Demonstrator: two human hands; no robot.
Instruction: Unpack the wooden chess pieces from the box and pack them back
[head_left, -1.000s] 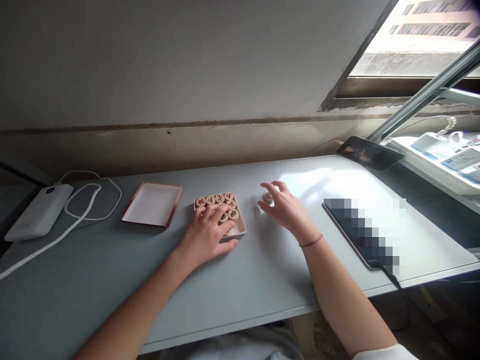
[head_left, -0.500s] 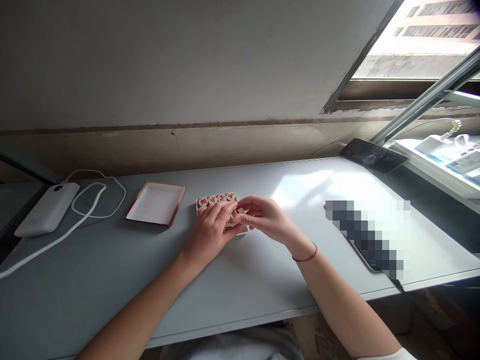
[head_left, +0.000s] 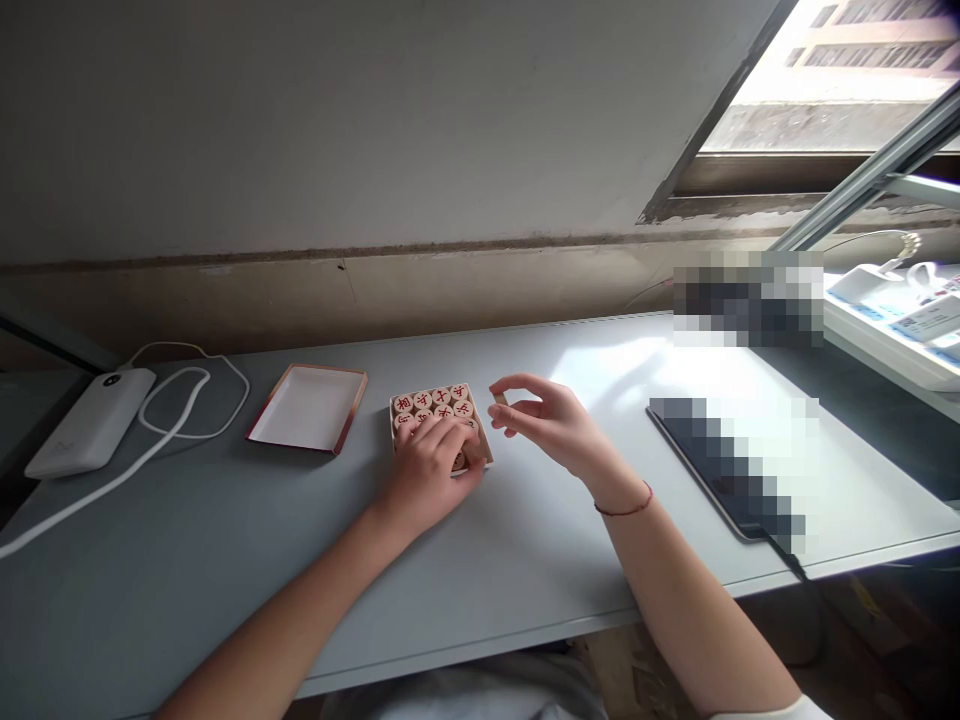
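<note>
A shallow open box [head_left: 490, 458] stands on the desk, filled with round wooden Chinese chess pieces [head_left: 423, 399], several with red characters on top. My left hand [head_left: 431, 460] lies over the near part of the box, its fingers bent onto the pieces and its thumb at the near right corner. It covers much of the near rows. To the right of the box, my right hand [head_left: 544, 415] is raised a little, pinching one chess piece [head_left: 501, 398] edge-on between thumb and forefinger. The box lid [head_left: 307, 408] rests inside up on the left.
A white power bank [head_left: 94, 425] with a looped white cable [head_left: 172, 432] sits at the far left. On the right lies a partly pixelated dark device [head_left: 705, 480] with a black cable. A white shelf [head_left: 892, 330] stands at the far right, and the wall runs behind the desk.
My right hand has moved right, away from the box, with a chess piece in its pinch. My left hand has shifted slightly toward me, uncovering more of the second row.
</note>
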